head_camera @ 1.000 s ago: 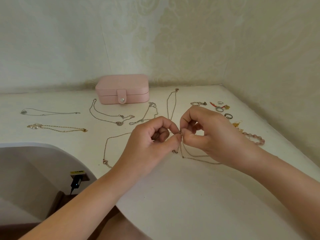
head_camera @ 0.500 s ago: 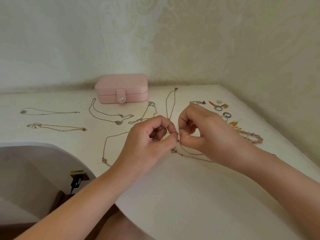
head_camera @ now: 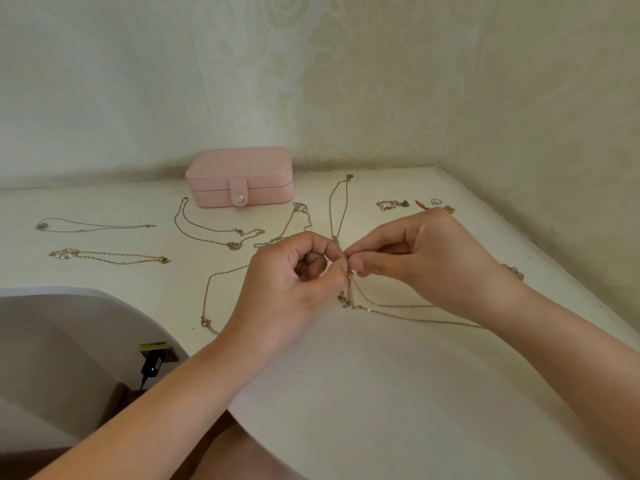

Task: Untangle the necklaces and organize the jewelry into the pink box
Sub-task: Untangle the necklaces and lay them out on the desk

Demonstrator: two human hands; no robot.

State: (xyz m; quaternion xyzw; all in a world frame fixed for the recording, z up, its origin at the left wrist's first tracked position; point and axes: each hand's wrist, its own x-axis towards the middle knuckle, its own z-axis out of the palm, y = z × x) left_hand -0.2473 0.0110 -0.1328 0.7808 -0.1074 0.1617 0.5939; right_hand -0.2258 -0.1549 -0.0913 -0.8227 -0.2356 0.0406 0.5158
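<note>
Far left in the frame, a silver necklace (head_camera: 93, 226) lies stretched out on the white worktop (head_camera: 381, 393), with a gold necklace (head_camera: 110, 258) just below it. Further in, at the back against the wall, sits the pink box (head_camera: 239, 176), lid down and snap tab fastened. A pendant chain (head_camera: 211, 233) lies looped in front of it.

In the middle of the frame the left hand (head_camera: 287, 285) is raised over the worktop, its grip narrow, thumb and forefinger pinching the tangled necklaces (head_camera: 349, 296). The right hand (head_camera: 426, 261) meets it fingertip to fingertip, its grip pinching the same tangle. From there the chains hang to the worktop and trail off left and right. At upper right, beyond the right hand, lie a small bracelet (head_camera: 391, 204) and a ring (head_camera: 435, 201).
</note>
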